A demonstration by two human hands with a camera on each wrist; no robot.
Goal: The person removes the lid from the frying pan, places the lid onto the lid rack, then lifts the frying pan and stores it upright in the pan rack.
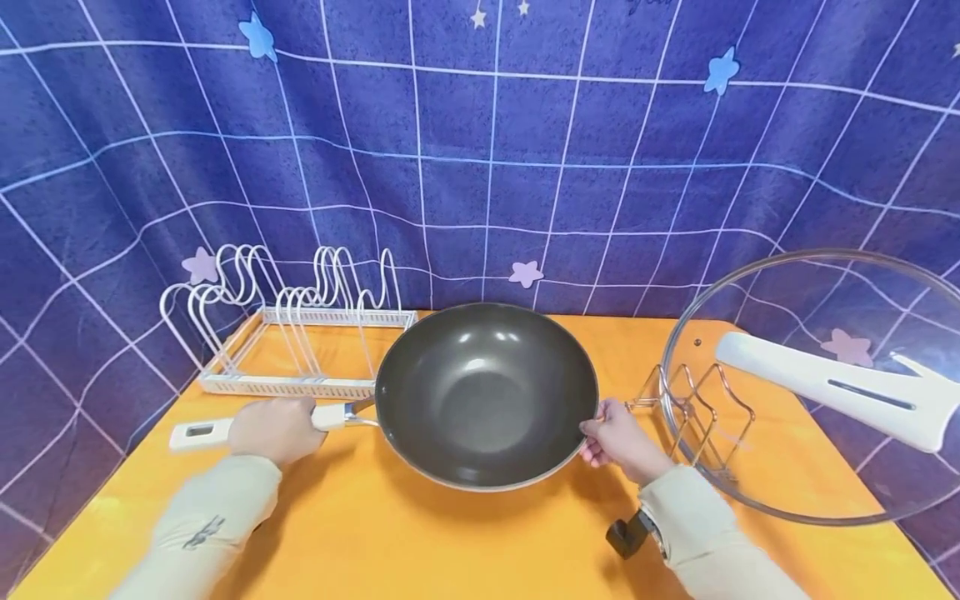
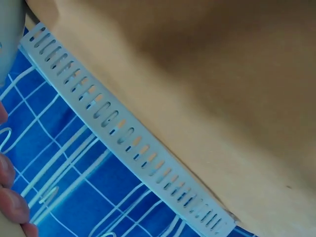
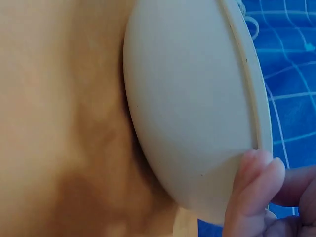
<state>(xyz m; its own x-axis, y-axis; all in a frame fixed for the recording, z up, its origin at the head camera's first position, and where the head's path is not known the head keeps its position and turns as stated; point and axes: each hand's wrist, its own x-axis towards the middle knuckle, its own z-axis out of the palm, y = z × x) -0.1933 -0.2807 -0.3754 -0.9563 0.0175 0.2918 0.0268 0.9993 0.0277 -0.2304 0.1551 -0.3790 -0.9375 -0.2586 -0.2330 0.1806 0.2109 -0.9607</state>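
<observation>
A dark-coated wok (image 1: 483, 408) with a pale outside (image 3: 192, 103) is at the middle of the table in the head view, its inside facing up and toward me. My left hand (image 1: 276, 429) grips its white handle (image 1: 202, 434), fingers wrapped around it. On the opposite side my right hand (image 1: 618, 437) pinches the rim, thumb over the edge and fingers against the outer wall. In the right wrist view the fingers (image 3: 252, 192) press on that pale outer wall near the rim. Only the left fingertips (image 2: 12, 202) show at the edge of the left wrist view.
A white wire rack (image 1: 300, 387) stands behind the handle at the left; its slotted rail (image 2: 108, 118) crosses the left wrist view. At the right, a glass lid (image 1: 847, 521) with a white handle (image 1: 825, 379) stands in a small wire rack (image 1: 705, 400). A blue gridded curtain (image 1: 480, 192) hangs behind the orange table (image 1: 450, 550).
</observation>
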